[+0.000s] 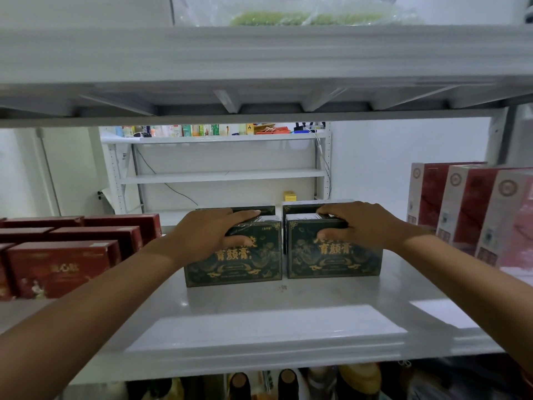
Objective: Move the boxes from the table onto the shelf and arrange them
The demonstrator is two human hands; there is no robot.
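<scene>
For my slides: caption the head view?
Both hands, left and right, grip dark green boxes on the shelf.

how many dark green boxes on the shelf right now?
4. Front-left box under the left hand, front-right box under the right hand, back-left box and back-right box behind them. More may be hidden behind.

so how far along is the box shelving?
Done: two green boxes already stand at the back of the shelf. In hand: left hand and right hand each grip a front green box. Left: release; the table is out of view.
</scene>
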